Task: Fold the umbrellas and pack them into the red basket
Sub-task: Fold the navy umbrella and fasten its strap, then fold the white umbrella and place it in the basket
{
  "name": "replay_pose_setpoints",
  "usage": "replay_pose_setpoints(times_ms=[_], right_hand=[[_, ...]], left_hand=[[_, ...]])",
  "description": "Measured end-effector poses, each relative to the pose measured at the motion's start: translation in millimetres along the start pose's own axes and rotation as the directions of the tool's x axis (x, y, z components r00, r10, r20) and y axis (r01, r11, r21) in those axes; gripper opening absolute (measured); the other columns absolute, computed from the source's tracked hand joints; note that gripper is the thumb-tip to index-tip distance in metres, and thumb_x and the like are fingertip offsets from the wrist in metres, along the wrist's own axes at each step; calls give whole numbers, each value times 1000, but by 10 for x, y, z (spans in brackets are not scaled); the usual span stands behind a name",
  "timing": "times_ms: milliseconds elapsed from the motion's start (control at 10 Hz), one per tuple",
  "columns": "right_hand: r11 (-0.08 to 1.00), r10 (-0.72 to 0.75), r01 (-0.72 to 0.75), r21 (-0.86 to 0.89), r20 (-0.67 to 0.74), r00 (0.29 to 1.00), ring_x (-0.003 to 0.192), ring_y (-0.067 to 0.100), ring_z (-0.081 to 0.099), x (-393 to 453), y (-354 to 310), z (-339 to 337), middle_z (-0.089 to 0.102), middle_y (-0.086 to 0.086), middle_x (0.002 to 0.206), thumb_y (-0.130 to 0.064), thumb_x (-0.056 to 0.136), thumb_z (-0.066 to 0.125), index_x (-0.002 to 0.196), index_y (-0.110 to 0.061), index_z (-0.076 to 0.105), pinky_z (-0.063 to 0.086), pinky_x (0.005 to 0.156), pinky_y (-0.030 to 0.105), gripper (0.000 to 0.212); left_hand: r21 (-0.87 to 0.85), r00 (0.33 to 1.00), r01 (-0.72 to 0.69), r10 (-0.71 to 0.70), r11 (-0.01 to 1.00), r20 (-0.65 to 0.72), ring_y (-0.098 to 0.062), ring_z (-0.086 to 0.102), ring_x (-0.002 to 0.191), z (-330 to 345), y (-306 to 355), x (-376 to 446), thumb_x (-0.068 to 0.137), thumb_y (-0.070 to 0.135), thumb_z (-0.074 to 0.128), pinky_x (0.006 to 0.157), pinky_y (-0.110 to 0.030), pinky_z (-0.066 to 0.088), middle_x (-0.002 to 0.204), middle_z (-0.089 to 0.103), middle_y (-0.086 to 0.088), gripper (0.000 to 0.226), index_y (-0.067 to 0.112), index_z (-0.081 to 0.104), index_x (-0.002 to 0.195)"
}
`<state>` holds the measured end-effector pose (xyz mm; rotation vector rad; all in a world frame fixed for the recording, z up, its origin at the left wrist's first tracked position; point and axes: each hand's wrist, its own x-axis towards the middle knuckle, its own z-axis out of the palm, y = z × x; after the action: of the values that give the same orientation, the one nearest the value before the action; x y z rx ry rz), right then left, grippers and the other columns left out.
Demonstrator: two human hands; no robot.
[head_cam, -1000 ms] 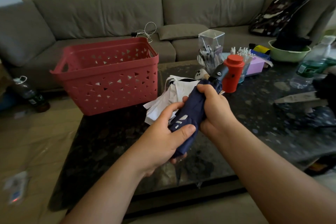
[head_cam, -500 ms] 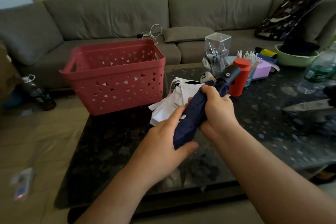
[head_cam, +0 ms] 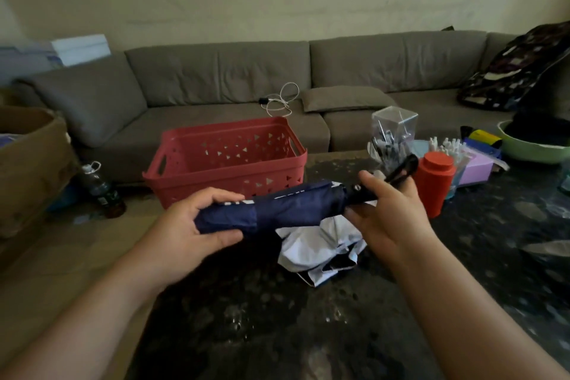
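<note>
A folded navy umbrella (head_cam: 290, 207) lies level in the air between my hands, just in front of the red basket (head_cam: 225, 160). My left hand (head_cam: 188, 225) grips its canopy end, thumb below and fingers on top. My right hand (head_cam: 391, 210) holds the black handle end, whose strap loop sticks out up and to the right. The basket stands on the table's far left corner and looks to hold nothing. A white and dark umbrella (head_cam: 320, 247) lies crumpled on the table under the navy one.
On the dark stone table (head_cam: 277, 318) at the right stand a red bottle (head_cam: 433, 182), a clear pen holder (head_cam: 393, 136), a lilac box (head_cam: 475, 168) and a green bowl (head_cam: 530, 145). A grey sofa (head_cam: 234, 86) runs behind. A cardboard box (head_cam: 27, 163) and a bottle (head_cam: 98, 188) are on the floor at left.
The navy umbrella has swung from steeply tilted to level and risen toward the basket. My hands have moved apart to its two ends. The view has tipped upward.
</note>
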<state>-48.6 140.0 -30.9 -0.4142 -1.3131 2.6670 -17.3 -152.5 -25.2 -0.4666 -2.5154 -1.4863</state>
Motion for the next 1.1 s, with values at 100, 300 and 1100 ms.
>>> replay_pose_setpoints(times_ms=[100, 300, 1100], right_hand=[[986, -41, 56, -159, 97, 994, 99, 29, 76, 130, -1, 368, 73, 17, 121, -2, 105, 54, 129, -10, 65, 64, 78, 44, 28], [981, -71, 101, -166, 177, 982, 70, 20, 70, 395, -132, 1156, 74, 10, 91, 6, 103, 48, 115, -11, 67, 59, 60, 30, 27], [-124, 298, 278, -953, 231, 926, 128, 39, 59, 1712, 469, 1853, 58, 20, 144, -11, 103, 55, 138, -4, 60, 47, 113, 51, 36]], left_hand=[[-18, 995, -22, 20, 1000, -101, 6, 70, 94, -310, 13, 304, 80, -9, 79, 85, -9, 50, 105, 76, 22, 46, 23, 69, 110], [-201, 952, 94, -147, 975, -269, -13, 64, 93, -640, -173, 806, 91, -18, 65, 83, -28, 52, 107, 66, -5, 45, 23, 57, 106], [253, 635, 754, -771, 606, -43, -42, 76, 84, -784, -889, 1958, 102, 13, 68, 72, -54, 64, 105, 72, -23, 24, 0, 65, 122]])
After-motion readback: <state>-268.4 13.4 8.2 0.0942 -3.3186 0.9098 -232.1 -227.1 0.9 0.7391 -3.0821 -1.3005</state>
